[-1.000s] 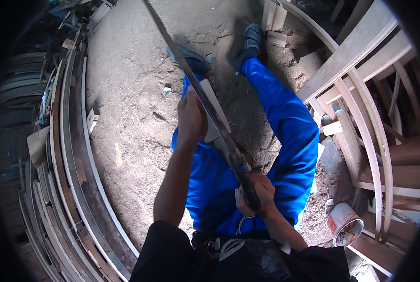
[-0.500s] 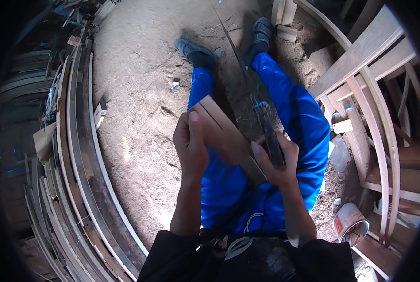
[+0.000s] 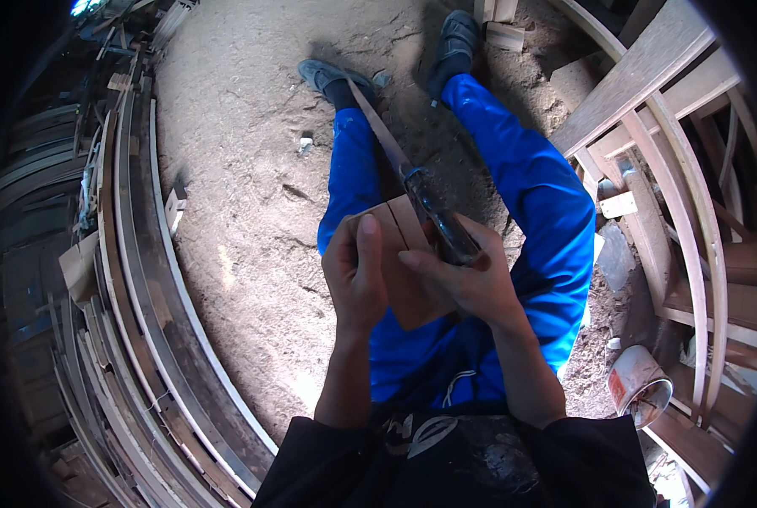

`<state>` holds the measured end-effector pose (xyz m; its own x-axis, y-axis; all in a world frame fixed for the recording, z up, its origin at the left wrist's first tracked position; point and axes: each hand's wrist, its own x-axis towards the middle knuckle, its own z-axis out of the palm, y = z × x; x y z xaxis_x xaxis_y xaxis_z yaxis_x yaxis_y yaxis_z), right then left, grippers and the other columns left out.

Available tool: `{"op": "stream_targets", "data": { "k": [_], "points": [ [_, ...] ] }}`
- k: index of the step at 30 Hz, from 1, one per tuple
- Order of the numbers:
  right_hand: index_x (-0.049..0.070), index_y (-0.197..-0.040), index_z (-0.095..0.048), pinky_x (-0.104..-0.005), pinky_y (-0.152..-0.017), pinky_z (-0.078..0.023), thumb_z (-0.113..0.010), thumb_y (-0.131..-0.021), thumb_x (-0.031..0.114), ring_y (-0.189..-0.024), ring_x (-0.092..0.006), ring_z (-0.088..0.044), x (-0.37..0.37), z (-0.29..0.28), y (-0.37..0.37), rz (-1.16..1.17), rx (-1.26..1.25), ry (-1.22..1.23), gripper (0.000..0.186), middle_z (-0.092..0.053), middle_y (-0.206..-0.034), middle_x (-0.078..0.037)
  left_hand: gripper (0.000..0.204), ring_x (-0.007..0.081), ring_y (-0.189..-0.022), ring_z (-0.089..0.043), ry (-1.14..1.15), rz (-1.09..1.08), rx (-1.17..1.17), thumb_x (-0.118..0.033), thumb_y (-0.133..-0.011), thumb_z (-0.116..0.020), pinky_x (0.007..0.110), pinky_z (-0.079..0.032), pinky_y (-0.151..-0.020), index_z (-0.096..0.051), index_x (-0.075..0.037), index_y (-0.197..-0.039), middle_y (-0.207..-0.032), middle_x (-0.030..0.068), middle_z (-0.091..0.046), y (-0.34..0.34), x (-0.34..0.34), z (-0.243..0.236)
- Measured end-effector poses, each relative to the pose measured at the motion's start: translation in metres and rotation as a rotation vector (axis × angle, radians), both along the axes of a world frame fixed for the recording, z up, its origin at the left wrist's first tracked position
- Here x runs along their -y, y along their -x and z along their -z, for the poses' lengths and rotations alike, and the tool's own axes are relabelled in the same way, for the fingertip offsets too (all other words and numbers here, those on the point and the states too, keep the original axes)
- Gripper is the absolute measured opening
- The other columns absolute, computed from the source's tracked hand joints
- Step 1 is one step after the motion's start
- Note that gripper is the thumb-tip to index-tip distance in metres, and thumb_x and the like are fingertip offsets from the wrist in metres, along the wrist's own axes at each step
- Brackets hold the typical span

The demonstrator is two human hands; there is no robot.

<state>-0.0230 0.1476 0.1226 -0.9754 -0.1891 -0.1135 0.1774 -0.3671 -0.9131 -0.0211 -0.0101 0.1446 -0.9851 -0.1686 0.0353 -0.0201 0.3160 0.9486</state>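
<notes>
My left hand (image 3: 353, 271) is closed on the left side of a flat piece of wooden board (image 3: 421, 300), thumb on top. A dark straight line or slit runs in from the board's far edge. My right hand (image 3: 484, 275) wraps round the dark handle of a handsaw (image 3: 382, 133), and its thumb reaches onto the board. The saw's long narrow blade points away and leftward, its tip appearing near my left shoe (image 3: 332, 78). Both hands are above my lap, over my blue trousers (image 3: 526, 182). The fingers under the board are hidden.
Long wooden strips (image 3: 133, 254) are stacked along the left. On the right stands a wooden frame (image 3: 641, 80) with curved slats. A stained bucket (image 3: 641, 385) lies tipped near it. Small scraps and an offcut (image 3: 505, 36) lie on the dirt floor (image 3: 234, 169).
The saw has swung left, its blade now pointing toward my left shoe. My right hand has moved left onto the board, which has tilted and shifted slightly nearer.
</notes>
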Motion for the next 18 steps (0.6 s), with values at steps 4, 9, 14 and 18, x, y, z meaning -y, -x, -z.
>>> {"op": "stream_targets", "data": {
  "k": [4,9,14,18],
  "points": [
    [0.000,-0.107,-0.065,-0.0227,-0.074,-0.047,-0.085,-0.078,0.014,-0.082,-0.0038,-0.057,0.000,-0.001,-0.005,-0.038,0.064,-0.043,0.037,-0.064,-0.088,0.001,0.033,0.0041,-0.075,-0.050,-0.137,-0.100,0.018,-0.029,-0.105,-0.049,0.023,-0.042,-0.069,-0.060,-0.003,-0.089,-0.077,-0.0017,-0.056,0.004,-0.003,0.000],
    [0.000,-0.109,-0.065,-0.0231,-0.077,-0.048,-0.084,-0.078,0.013,-0.084,-0.0046,-0.058,-0.008,0.013,-0.006,-0.070,-0.007,-0.064,0.039,-0.065,-0.091,0.001,0.034,0.0053,-0.078,-0.052,-0.182,-0.113,0.030,-0.032,-0.105,-0.048,0.024,-0.043,-0.070,-0.061,-0.004,-0.089,-0.081,-0.0001,-0.058,0.010,-0.001,0.004],
    [-0.001,-0.108,-0.065,-0.0246,-0.080,-0.049,-0.084,-0.079,0.013,-0.087,-0.0068,-0.060,-0.006,0.018,-0.005,-0.074,0.111,-0.056,0.037,-0.066,-0.092,0.000,0.037,0.0059,-0.078,-0.051,-0.135,-0.112,0.051,-0.034,-0.106,-0.046,0.025,-0.043,-0.070,-0.059,-0.004,-0.089,-0.083,0.0001,-0.057,0.009,0.000,0.024],
    [-0.001,-0.101,-0.065,-0.0246,-0.073,-0.050,-0.084,-0.079,0.014,-0.079,-0.0066,-0.060,-0.010,0.033,0.000,-0.028,0.048,-0.262,0.032,-0.066,-0.085,-0.001,0.039,0.0059,-0.073,-0.047,-0.107,-0.177,0.030,-0.034,-0.107,-0.044,0.026,-0.041,-0.065,-0.058,-0.004,-0.087,-0.078,-0.0010,-0.053,0.014,0.001,0.050]
  ]
}}
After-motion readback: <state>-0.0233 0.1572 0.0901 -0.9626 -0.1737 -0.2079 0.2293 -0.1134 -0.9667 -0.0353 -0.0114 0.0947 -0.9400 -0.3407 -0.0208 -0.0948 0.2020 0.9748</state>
